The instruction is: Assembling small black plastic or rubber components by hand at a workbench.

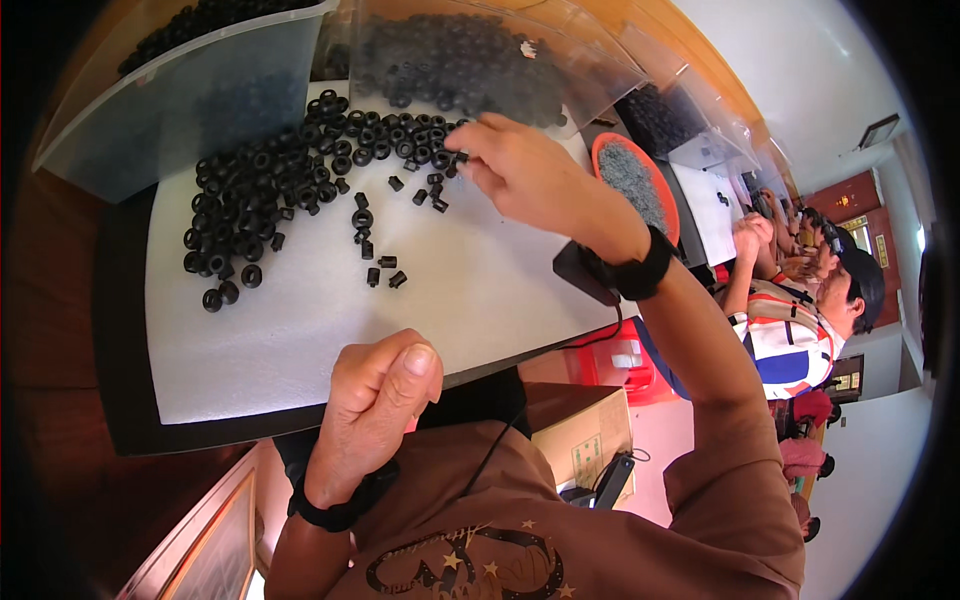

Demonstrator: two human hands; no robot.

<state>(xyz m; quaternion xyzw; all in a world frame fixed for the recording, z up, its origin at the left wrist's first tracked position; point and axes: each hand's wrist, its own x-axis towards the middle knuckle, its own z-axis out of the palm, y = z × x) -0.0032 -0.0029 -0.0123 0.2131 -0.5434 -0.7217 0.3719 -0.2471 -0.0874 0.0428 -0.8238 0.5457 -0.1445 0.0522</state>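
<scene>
1. Over at the right end of a messy heap of black rings (262, 190), the right hand (487, 160) is bending down, thumb and fingers partly curled. Its fingertips are meeting right by a small dark piece, but I honestly can't tell if they're gripping it.
2. Down near the front edge of the table, the left hand (380, 395) is hanging well apart from the heap. It's curling into a loose fist with the thumb lying on top; whatever might be inside is hiding from view.
3. Both wrists are sporting black bands, and a black box (583, 272) with a cable is sitting against the right one.
4. All those rings are lying on a white sheet (260, 365), spreading from the back toward the left side. A few stubby black cylinders (373, 277) are lying loose in front, near the middle.
5. Behind all that, a clear bin (200, 130) is standing at the left and another clear tub (590, 75) is sitting at the back, both holding loads of black parts.
6. Off to the right, an orange bowl (668, 205) is holding a mound of grey bits (630, 180).
7. Farther right, a co-worker (790, 350) in a dark cap is sitting with hands close together.
</scene>
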